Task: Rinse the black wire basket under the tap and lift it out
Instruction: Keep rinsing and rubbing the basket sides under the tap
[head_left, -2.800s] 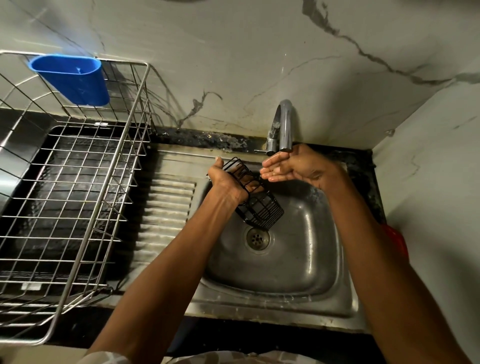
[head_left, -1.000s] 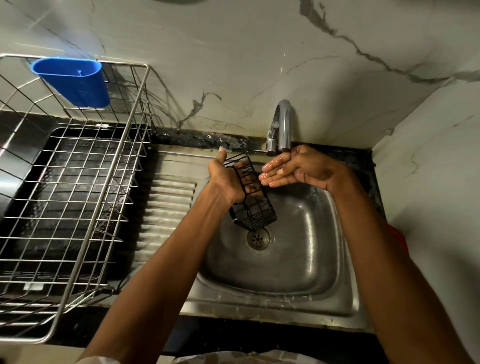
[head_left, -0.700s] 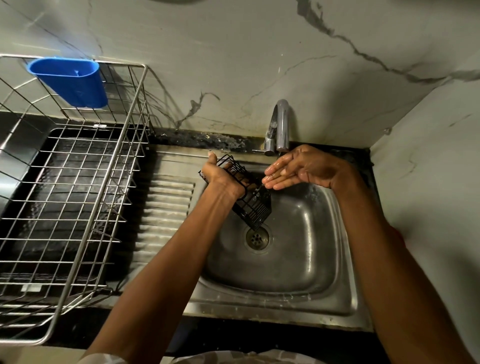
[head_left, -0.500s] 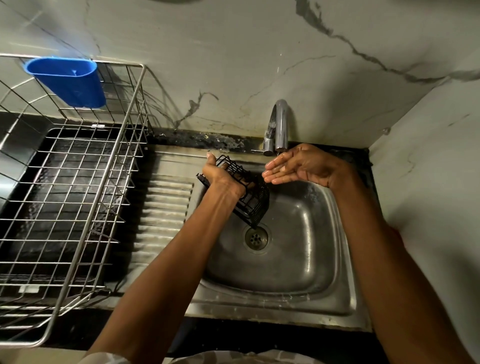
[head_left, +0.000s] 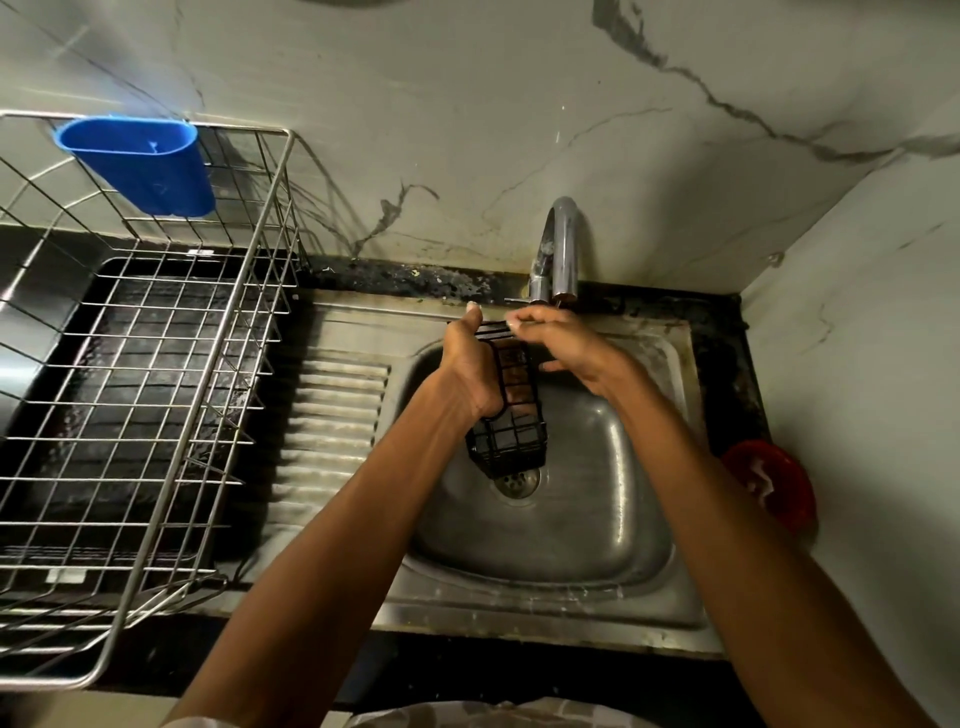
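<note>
Marble-veined walls back a steel sink basin at centre frame, where the left hand has its grip wrapped round a black wire basket held upright below the curved chrome tap. The right hand pinches the basket's top edge. Rinsing looks underway; lifting out remains.

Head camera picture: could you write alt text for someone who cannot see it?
A person's left hand holds a black wire basket upright over a steel sink, below the tap, while the right hand touches its top end. A wire dish rack with a blue plastic cup stands to the left.
</note>
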